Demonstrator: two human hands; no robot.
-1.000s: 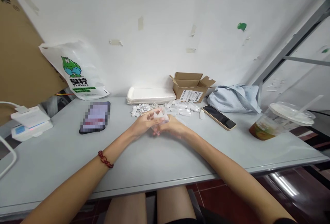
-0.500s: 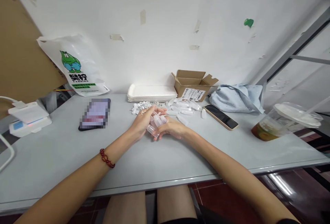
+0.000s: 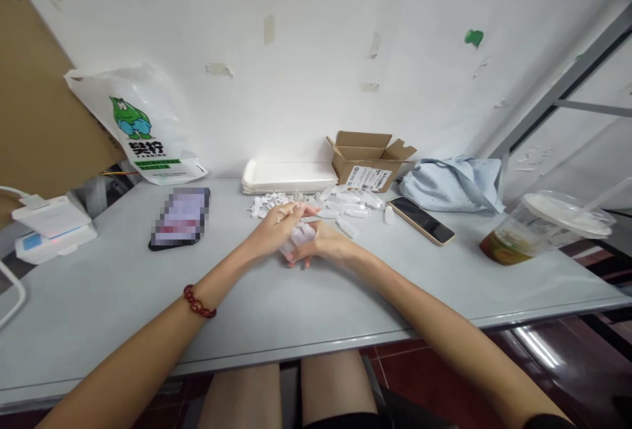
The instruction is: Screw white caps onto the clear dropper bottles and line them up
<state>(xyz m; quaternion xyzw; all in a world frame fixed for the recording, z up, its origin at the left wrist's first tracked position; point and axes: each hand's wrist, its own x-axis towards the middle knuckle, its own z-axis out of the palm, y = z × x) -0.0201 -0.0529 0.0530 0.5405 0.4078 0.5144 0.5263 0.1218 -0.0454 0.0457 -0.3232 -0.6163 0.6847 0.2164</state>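
Between my two hands is a bunch of small translucent plastic bottles (image 3: 299, 235), cupped just above the table. My left hand (image 3: 277, 226) wraps them from the left, palm inward. From the other side my right hand (image 3: 326, 242) closes over them, its thumb across the front. Fingers cover part of the bunch. Behind the left hand lie several small white caps (image 3: 266, 201). More clear bottles (image 3: 351, 204) are heaped behind the right hand, and a single bottle (image 3: 389, 216) lies to the right of that heap.
A stack of white trays (image 3: 289, 177) and an open cardboard box (image 3: 368, 164) stand against the wall. One phone (image 3: 182, 217) is at left, another phone (image 3: 422, 221) at right. Further right are a light blue cloth bag (image 3: 449, 185) and a drink cup (image 3: 528, 231). A white plastic bag (image 3: 148, 120) leans at left.
My hands have drawn closer around the bottles, and my right fingers now cover more of them. The whole view has shifted slightly.
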